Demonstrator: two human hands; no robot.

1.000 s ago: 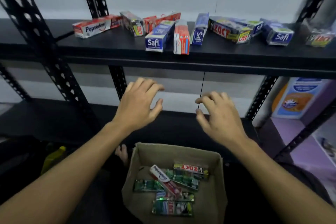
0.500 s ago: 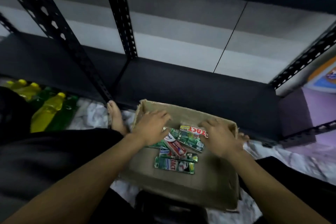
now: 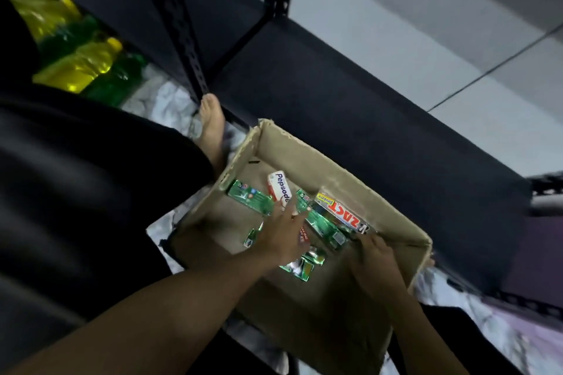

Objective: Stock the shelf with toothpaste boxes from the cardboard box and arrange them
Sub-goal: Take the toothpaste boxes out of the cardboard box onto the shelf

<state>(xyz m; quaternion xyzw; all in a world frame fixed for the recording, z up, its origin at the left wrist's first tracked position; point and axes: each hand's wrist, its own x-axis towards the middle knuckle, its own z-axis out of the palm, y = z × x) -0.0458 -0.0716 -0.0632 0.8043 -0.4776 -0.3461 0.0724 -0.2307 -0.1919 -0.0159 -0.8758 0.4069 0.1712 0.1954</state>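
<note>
Black metal shelf (image 3: 335, 94) at 12 o'clock, open brown cardboard box (image 3: 304, 161) beneath. Now down inside, no longer raised: left hand (image 3: 281, 240), fingers nearly straight across red-and-white Pepsodent toothpaste box (image 3: 279, 189); right hand (image 3: 374, 259), fingers curled at silver Zact toothpaste box (image 3: 341, 215), grip unclear. Probably starting another pick-up.

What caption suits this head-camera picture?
Left hand on Pepsodent box, right hand at Zact box, inside the cardboard box.

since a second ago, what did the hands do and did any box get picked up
Both hands, raised a second ago, came down into the cardboard box. The left hand now lies over the Pepsodent box; the right hand touches the near end of the ZACT box. Whether either grips is unclear. The green boxes lie as before.
</note>
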